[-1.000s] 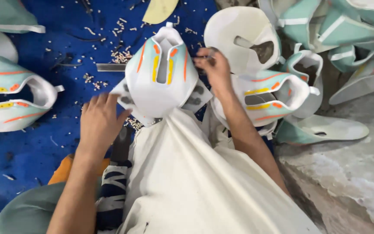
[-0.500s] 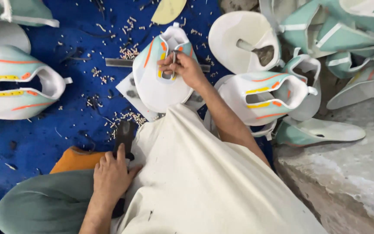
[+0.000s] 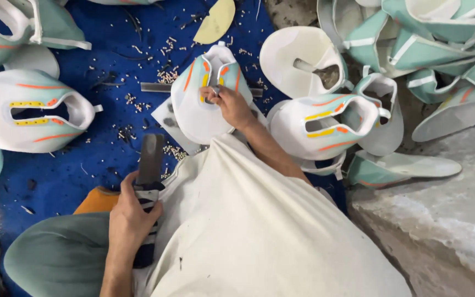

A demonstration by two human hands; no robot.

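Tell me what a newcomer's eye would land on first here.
First, the white and mint shoe upper with orange and yellow stripes at centre on the blue mat, pinned by the right hand. Next, the left hand at lower left, gripping a dark flat-headed hammer. Matching uppers pile up on the right.

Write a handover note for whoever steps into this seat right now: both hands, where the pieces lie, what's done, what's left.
Left hand: gripping the wrapped handle of a flat tool, blade up over the blue mat.
Right hand: fingers pinching the centre strip of the white shoe upper on the mat.
Done: hard to tell; matching uppers lie piled to the right, more to the left.
Left: tool not yet on the upper.
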